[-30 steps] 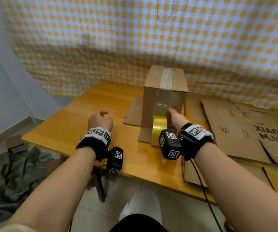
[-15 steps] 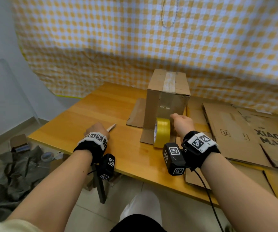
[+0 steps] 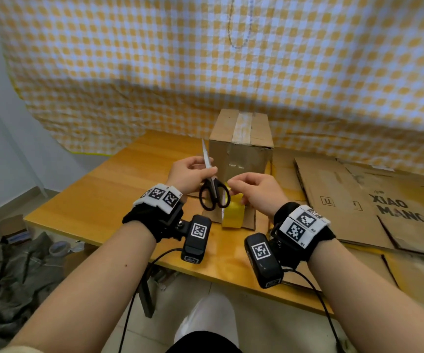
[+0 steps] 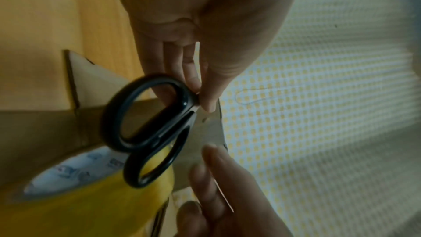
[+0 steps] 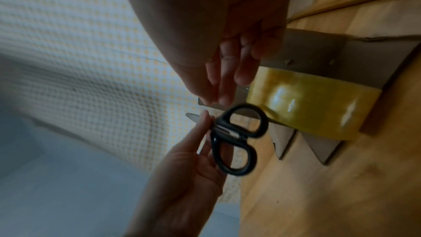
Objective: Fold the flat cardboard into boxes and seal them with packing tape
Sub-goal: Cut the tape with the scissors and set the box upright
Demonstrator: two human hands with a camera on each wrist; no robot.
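A taped cardboard box (image 3: pixel 241 149) stands upright on the wooden table (image 3: pixel 119 200). A yellow roll of packing tape (image 3: pixel 234 215) stands on edge against the box's lower flap. My left hand (image 3: pixel 207 169) pinches black-handled scissors (image 3: pixel 213 197) by the closed blades, tip up and handles hanging down. In the left wrist view the scissors (image 4: pixel 148 129) hang over the tape roll (image 4: pixel 91 195). My right hand (image 3: pixel 231 184) hovers just right of the handles with fingers stretched toward them, holding nothing that I can make out. The right wrist view shows the scissors (image 5: pixel 237 138) below its fingertips.
Flat cardboard sheets (image 3: pixel 346 200) lie stacked on the right of the table, one printed with black letters. A yellow-checked cloth (image 3: pixel 206 72) hangs behind. On the floor at left lie grey fabric (image 3: pixel 14 271) and a small box (image 3: pixel 12 228).
My left hand picked the scissors up off the table and raised them in front of the box. My right hand left the tape roll and rose toward the handles.
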